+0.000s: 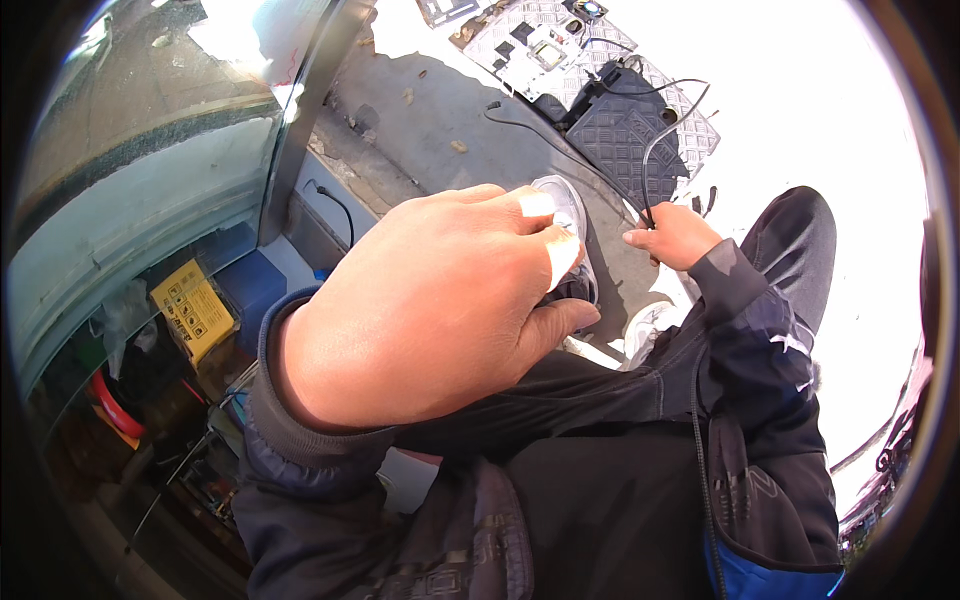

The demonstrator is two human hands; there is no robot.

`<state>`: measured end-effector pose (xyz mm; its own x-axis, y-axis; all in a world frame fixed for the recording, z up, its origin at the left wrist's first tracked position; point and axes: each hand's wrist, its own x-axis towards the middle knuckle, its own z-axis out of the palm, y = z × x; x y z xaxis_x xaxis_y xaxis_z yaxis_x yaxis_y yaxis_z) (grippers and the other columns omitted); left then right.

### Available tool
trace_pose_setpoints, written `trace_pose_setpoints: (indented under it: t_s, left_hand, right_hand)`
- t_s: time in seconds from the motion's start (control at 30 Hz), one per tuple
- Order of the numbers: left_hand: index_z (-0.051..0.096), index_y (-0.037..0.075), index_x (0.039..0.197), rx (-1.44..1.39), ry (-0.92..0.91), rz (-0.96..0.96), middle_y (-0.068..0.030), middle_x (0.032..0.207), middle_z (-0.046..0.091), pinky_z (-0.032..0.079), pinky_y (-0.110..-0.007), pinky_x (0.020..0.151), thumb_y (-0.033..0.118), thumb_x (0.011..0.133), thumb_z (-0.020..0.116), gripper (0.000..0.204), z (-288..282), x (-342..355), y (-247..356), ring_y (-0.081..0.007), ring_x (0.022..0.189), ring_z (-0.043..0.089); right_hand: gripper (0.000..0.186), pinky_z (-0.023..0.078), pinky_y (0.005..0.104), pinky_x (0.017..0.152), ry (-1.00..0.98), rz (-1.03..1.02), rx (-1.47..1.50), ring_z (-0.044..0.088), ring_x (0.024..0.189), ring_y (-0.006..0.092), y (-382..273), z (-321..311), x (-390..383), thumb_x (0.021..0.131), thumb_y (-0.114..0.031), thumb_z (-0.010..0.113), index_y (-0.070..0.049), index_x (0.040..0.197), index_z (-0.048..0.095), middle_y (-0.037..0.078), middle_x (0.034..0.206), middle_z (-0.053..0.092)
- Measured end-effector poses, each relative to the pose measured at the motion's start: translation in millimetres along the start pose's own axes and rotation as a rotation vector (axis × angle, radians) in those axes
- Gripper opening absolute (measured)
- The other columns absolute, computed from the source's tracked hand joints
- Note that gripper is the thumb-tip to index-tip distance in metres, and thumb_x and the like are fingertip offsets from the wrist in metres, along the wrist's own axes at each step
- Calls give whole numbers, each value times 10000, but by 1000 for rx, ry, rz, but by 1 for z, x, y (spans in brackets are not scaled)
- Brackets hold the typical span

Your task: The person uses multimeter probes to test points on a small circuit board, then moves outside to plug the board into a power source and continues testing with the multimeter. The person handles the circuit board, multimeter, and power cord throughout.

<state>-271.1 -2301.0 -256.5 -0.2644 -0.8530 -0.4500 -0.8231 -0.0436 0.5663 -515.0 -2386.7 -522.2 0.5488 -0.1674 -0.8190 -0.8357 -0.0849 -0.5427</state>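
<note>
My left hand [425, 305] looms in the centre, back upward, fingers curled over my grey shoe [558, 190]; whether it holds anything is hidden behind it. My right hand [678, 238], farther right, has its fingers closed on a black cable [650, 155] that loops up to a dark textured panel [625, 140]. Beside that panel lies a larger textured plate [485, 45] carrying a white component board [535, 62], small black parts and wiring.
At left stand a glass pane with a metal frame [295, 100], a yellow box [192, 310], a blue box [250, 280] and a red curved object [120, 410]. A cord [335, 200] plugs in near the frame. My bent knee [790, 230] rises at right over sunlit ground.
</note>
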Motion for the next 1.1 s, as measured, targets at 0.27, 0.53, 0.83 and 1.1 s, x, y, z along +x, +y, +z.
trace_pose_setpoints:
  t_s: [0.27,0.53,0.83,1.1]
  left_hand:
    - [723,-8,1092,46,-113,-10,-216,1006,696,532,-482,830,306,917,765,362,2,4,-8,-429,966,659]
    - [729,12,1087,-299,-37,-432,-151,915,722,558,-386,725,451,1039,642,450,73,81,-212,-262,821,704]
    - [635,-64,1254,-1554,342,-625,-227,1051,715,637,-464,813,169,987,728,367,250,176,-278,-376,891,741]
    - [622,-19,1068,-1809,643,-495,-176,909,692,593,-376,615,58,954,670,146,276,169,-252,-285,741,714]
  right_hand:
    - [542,556,438,762,-28,-18,43,735,710,313,6,-3,-7,1051,-438,520,62,913,677,164,703,718]
    - [374,516,426,703,102,-64,-91,645,623,266,49,6,-9,1065,-288,499,46,965,636,109,692,630]
    - [374,497,546,840,240,-17,-31,657,943,519,54,6,-53,1046,-272,513,84,1073,626,337,940,671]
    - [366,508,429,856,388,50,73,669,927,407,71,8,-67,1060,-286,538,53,1138,652,260,950,684]
